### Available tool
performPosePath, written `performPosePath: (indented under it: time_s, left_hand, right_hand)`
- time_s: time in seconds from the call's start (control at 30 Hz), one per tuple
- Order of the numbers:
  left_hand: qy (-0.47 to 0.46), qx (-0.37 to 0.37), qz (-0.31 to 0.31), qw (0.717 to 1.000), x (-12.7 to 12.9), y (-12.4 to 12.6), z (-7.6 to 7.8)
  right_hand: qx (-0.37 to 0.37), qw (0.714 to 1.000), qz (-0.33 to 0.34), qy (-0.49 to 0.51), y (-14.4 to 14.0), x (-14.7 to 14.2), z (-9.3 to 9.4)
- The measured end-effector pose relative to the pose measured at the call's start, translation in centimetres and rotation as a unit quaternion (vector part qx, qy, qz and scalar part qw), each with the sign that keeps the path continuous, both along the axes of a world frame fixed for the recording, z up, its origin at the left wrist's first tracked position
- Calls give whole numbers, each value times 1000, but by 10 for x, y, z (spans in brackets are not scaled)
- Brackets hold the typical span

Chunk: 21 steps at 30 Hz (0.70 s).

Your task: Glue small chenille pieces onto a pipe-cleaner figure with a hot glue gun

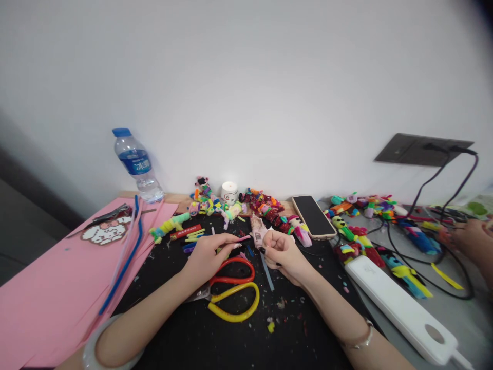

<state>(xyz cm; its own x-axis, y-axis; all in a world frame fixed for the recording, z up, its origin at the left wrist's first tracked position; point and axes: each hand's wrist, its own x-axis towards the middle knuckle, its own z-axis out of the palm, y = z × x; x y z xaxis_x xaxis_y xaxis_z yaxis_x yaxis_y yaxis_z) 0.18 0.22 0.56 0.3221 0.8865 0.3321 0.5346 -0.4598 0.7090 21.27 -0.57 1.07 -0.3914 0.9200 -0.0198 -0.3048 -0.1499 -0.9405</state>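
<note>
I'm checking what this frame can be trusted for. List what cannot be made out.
Head view, the only one:
- What the right hand grips: its curled fingers hide it.
- Scissors blades: under the left hand and forearm.
- Bottle label: too small to read.
- Another person's hand: cut off by the right edge.
- Power strip end: cut off by the bottom edge.

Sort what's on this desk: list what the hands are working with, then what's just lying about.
In hand:
- left hand, pinching a pink pipe cleaner
- right hand, closed on a small pale piece

Lying about:
- red and yellow scissors
- water bottle
- phone
- white power strip
- pink foam sheets
- finished pipe-cleaner figures
</note>
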Motion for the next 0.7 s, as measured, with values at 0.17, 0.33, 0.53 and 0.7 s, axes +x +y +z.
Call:
performPosePath:
  time_s: [0.17, 0.33, 0.53, 0.7]
  left_hand:
    - [-2, 7, 0, 1000, 0, -1, 2]
    - [-2, 8, 3, 1000, 0, -2, 4]
    - [0, 5, 3, 1000, 0, -1, 3]
    - [2, 5, 3, 1000, 0, -1, 4]
  right_hand:
    - [-8, 1000, 11, -4, -1, -1, 2]
    - [-14, 1000, 22, -9, -2, -1, 5]
    - [-21, 999, 34, -1, -3, 0, 7]
    - [-16, 999, 40, -6, -2, 0, 5]
